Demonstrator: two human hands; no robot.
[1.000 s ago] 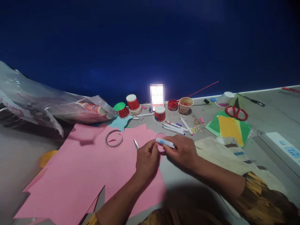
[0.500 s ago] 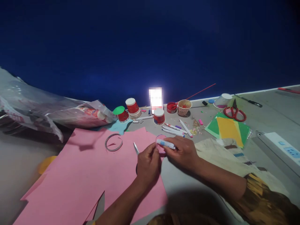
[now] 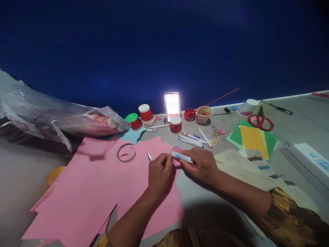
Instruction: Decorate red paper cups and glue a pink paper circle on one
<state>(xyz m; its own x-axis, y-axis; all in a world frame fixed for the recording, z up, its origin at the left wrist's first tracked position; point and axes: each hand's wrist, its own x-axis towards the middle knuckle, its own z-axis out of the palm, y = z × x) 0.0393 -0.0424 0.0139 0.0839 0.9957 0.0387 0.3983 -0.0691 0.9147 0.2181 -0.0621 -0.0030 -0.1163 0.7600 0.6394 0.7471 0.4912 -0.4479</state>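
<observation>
My right hand (image 3: 202,165) is closed round a white tube with blue print (image 3: 182,157), its end pointing left. Below the tube lies a round pink paper piece (image 3: 175,150) with a purple outline. Its edge is pinched in my left hand (image 3: 160,171), whose fingertips are close to the tube's end. A scissor blade (image 3: 149,156) shows beyond my left hand; the rest is hidden. Large pink paper sheets (image 3: 97,188) spread under and left of that hand. A grey tape ring (image 3: 126,160) rests on them.
Paper cups (image 3: 175,126) and several markers (image 3: 191,141) stand or lie beyond my hands. Red-handled scissors (image 3: 260,122) lie by green and yellow paper (image 3: 253,139) at right, near a cloth (image 3: 231,164) and a power strip (image 3: 312,161). A plastic bag (image 3: 59,116) sits left.
The view has shifted slightly. My left hand has turned a little and covers more of the scissors. Both hands keep their hold.
</observation>
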